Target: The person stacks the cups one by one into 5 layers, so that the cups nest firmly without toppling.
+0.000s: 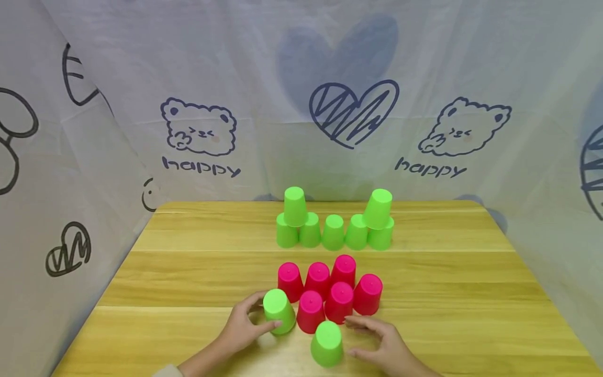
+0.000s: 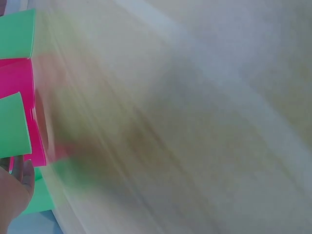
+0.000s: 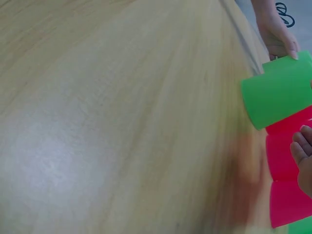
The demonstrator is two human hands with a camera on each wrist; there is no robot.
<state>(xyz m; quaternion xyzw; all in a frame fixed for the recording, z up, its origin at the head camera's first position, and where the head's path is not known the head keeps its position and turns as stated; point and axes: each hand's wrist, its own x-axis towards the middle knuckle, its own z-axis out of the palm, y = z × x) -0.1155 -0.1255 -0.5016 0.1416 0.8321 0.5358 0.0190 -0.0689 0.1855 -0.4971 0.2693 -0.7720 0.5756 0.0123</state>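
Observation:
My left hand (image 1: 245, 324) grips an upside-down green cup (image 1: 279, 312), thumb on its near side and fingers round the far side. This cup stands at the left of several upside-down pink cups (image 1: 310, 312) grouped in the middle of the table. Another green cup (image 1: 327, 344) stands upside down in front of them. Right of that cup is my right hand (image 1: 383, 343), thumb and fingers apart with nothing between them, fingertips close by a front pink cup (image 1: 339, 302). In the right wrist view, the right hand's fingers (image 3: 301, 146) overlap the pink cups.
Behind the pink group, several upside-down green cups (image 1: 334, 233) form a row. One green cup (image 1: 295, 206) sits on the row's left end and another (image 1: 378, 209) on its right end. The wooden table (image 1: 447, 272) meets a printed white cloth (image 1: 264, 146) at the back.

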